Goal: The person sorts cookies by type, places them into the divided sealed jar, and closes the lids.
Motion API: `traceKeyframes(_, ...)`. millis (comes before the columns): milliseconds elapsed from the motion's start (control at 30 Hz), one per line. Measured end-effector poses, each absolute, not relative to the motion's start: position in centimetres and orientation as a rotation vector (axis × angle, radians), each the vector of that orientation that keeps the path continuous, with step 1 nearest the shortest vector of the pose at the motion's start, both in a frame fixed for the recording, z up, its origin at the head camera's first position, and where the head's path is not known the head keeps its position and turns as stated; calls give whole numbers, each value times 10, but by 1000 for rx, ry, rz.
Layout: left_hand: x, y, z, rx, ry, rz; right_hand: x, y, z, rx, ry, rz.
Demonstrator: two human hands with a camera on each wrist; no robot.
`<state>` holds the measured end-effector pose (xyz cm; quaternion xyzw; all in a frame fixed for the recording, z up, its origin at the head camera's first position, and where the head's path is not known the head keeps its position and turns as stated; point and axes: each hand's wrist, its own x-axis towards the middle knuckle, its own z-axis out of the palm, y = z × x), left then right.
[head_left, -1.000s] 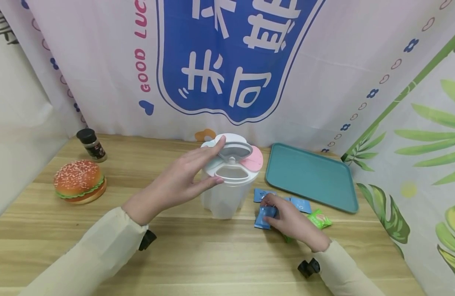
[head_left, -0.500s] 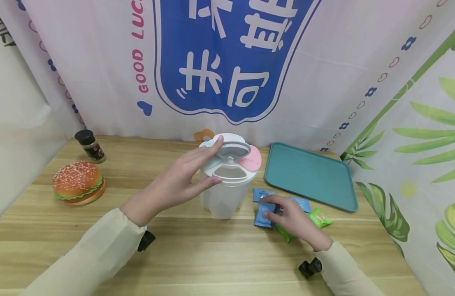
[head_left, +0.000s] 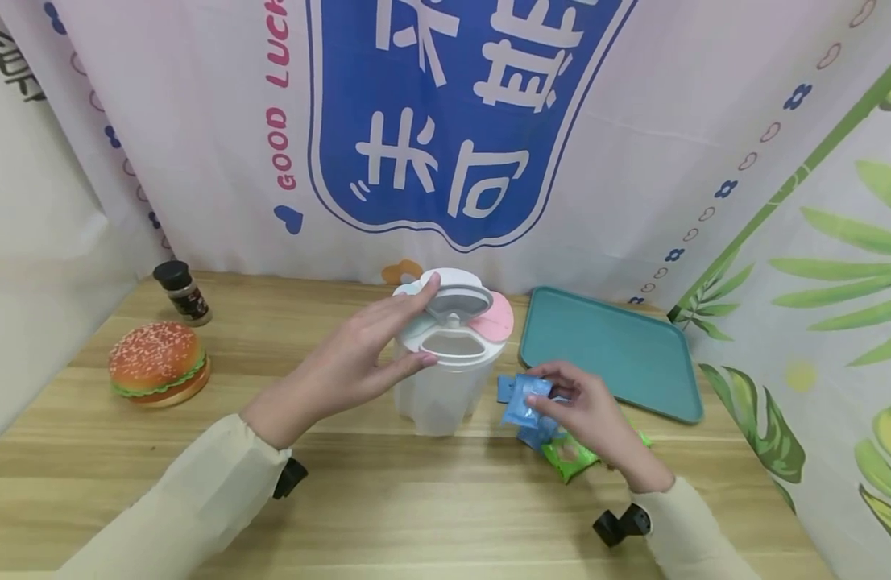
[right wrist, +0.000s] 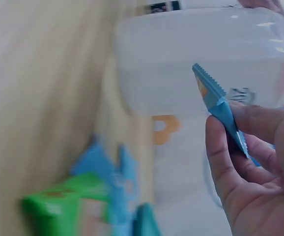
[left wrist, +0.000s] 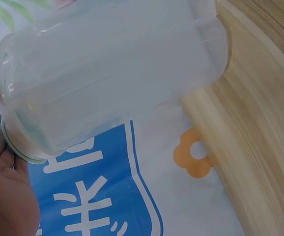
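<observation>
A translucent canister (head_left: 438, 399) stands upright on the wooden table, its white lid divided into sections. One lid flap (head_left: 460, 302) is raised, leaving a compartment opening (head_left: 454, 346) at the front. My left hand (head_left: 344, 362) holds the lid from the left, thumb at the near rim and fingers by the raised flap. Between thumb and fingers, my right hand (head_left: 590, 415) pinches a small blue snack packet (head_left: 527, 399), seen edge-on as a packet (right wrist: 220, 110) in the right wrist view. Beneath that hand lie further blue packets (head_left: 536, 435) and a green packet (head_left: 570, 455).
A teal tray (head_left: 612, 346) lies behind the packets at the right. On the left are a toy hamburger (head_left: 159, 362) and a black-capped seasoning bottle (head_left: 184, 294). A printed curtain (head_left: 605, 161) hangs along the table's back edge.
My right hand has picked a blue packet up from the pile and raised it slightly, exposing more of the green packet below. The left hand has stayed on the canister lid.
</observation>
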<state>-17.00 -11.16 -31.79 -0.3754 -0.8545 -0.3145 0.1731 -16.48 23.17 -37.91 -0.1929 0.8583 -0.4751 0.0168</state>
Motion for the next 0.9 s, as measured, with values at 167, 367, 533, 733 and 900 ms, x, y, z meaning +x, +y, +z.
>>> traceKeyframes(167, -171, -111, -318, -1072, -2411, -904, -166, 235, -346, -691, 2706, -1563)
traceKeyframes(367, -171, -111, -318, -1067, -2412, -913, -165, 227, -307, -874, 2743, -1667)
traceKeyframes(533, -171, -111, -319, -1070, -2408, -919, -164, 210, -288, -978, 2741, -1735)
traceKeyframes(733, -171, -112, -320, -1068, -2415, -924, -167, 188, -275, -1100, 2679, -1790)
traceKeyframes(900, -171, -112, -319, -1072, -2411, -918, -171, 171, -273, -1223, 2721, -1722)
